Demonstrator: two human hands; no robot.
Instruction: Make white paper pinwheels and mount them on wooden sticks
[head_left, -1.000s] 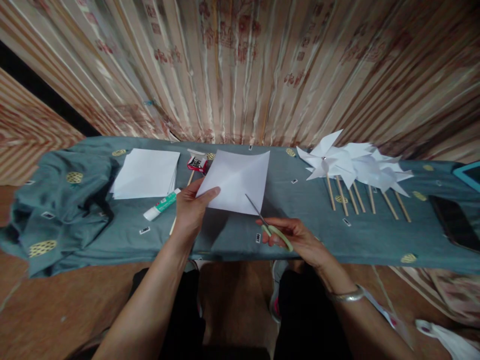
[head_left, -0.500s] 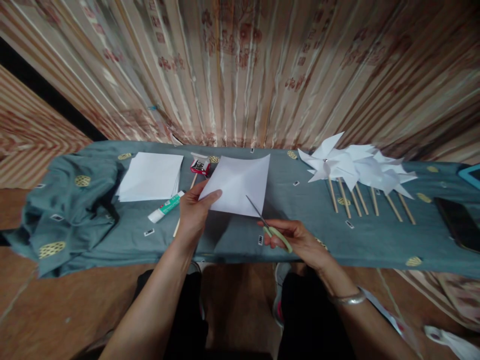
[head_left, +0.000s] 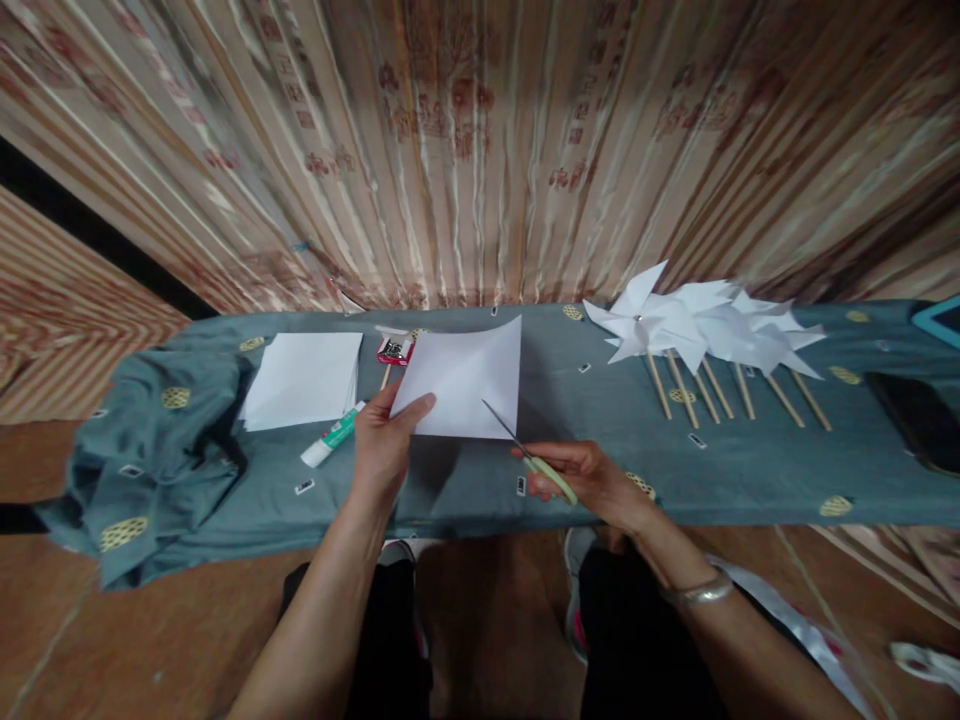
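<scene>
My left hand (head_left: 384,438) pinches the left edge of a white square sheet of paper (head_left: 469,375), thumb on top, and holds it above the cloth. Faint creases run across the sheet. My right hand (head_left: 581,475) is closed round the pale green handles of a pair of scissors (head_left: 551,478). Their blades lie at the sheet's lower right corner, pointing up and left toward its middle. Close to my left hand are a green and white glue stick (head_left: 334,435) and a small red box of metal pins (head_left: 394,348). A wooden stick (head_left: 385,376) is partly hidden behind that hand.
A stack of white paper (head_left: 304,378) lies at the left, beside bunched cloth (head_left: 172,450). Several white paper pinwheels (head_left: 694,320) on wooden sticks lie at the right, with a black phone (head_left: 916,420) beyond them. A patterned curtain (head_left: 465,150) hangs behind the table.
The view has shifted and tilted slightly. Both hands keep their hold on the paper and scissors, and the blades remain at the same corner of the sheet.
</scene>
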